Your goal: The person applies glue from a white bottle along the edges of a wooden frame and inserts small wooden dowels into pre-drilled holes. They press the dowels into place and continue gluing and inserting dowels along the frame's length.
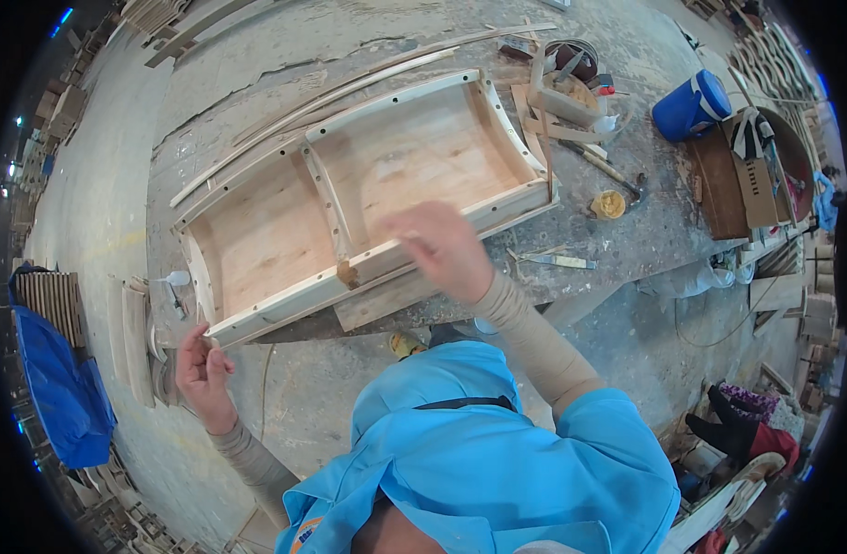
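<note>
A long wooden frame with a curved outline and a plywood bottom lies across the worktable. One crosspiece splits it into two compartments, and dark holes dot its rails. My left hand is at the near left corner, its fingers curled together; a small pale bit shows at the fingertips, too small to name. Over the near rail, right of the crosspiece, hovers my right hand, smeared by motion, with its fingers bent. A brown patch marks the near rail where the crosspiece meets it.
Thin wood strips lie behind the frame. To the right are a wooden box, a hammer, a tub of yellowish paste and a putty knife. A blue cooler jug stands at the far right.
</note>
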Available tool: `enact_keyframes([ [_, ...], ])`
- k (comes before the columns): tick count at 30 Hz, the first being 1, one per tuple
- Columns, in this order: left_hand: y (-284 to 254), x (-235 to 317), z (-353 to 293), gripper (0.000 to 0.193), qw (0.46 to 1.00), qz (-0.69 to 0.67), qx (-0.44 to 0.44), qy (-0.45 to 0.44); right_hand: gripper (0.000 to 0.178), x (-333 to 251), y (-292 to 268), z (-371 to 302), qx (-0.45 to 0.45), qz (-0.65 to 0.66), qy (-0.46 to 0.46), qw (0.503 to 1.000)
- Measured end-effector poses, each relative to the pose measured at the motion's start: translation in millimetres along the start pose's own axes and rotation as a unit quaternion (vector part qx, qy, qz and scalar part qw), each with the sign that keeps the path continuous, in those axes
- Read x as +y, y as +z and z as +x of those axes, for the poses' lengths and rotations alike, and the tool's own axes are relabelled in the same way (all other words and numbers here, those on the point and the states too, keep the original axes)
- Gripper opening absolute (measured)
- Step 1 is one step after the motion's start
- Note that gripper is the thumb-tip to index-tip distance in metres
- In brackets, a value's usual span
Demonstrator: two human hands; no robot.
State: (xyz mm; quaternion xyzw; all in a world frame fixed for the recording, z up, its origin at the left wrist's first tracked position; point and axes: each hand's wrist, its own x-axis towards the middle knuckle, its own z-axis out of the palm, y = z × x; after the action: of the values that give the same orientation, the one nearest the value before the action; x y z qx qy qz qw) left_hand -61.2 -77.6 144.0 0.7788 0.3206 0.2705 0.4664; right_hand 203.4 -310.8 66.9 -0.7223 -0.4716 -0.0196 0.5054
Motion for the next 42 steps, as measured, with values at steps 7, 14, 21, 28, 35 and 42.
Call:
enact_keyframes([
  [7, -15.1, -35.0, -28.4, 0.018, 0.998, -0.03, -0.027, -0.038, 0.022, 1.0, -50.9, 16.3, 0.163, 0.079, 0.156, 0.971],
  [14, 4.8, -37.4, -17.1, 0.019, 0.997, -0.029, -0.048, -0.05, 0.022, 13.5, -85.2, 13.5, 0.204, -0.009, 0.142, 0.968],
  [21, 43.2, -16.9, 12.8, 0.02, 0.995, -0.004, -0.079, -0.056, 0.02, 57.7, -126.1, 19.4, 0.23, -0.015, 0.181, 0.956],
  [28, 85.0, 10.3, 33.0, 0.03, 0.991, 0.032, -0.077, -0.103, 0.02, 111.7, -136.8, 39.3, 0.193, -0.036, 0.199, 0.96],
  [35, 102.5, 6.3, 44.7, 0.034, 0.985, 0.06, -0.066, -0.15, 0.023, 133.8, -169.4, 56.5, 0.242, 0.098, 0.286, 0.922],
  [42, 128.3, 2.5, 63.3, 0.032, 0.976, 0.1, -0.076, -0.178, 0.027, 193.4, -174.8, 76.0, 0.132, -0.002, 0.291, 0.948],
])
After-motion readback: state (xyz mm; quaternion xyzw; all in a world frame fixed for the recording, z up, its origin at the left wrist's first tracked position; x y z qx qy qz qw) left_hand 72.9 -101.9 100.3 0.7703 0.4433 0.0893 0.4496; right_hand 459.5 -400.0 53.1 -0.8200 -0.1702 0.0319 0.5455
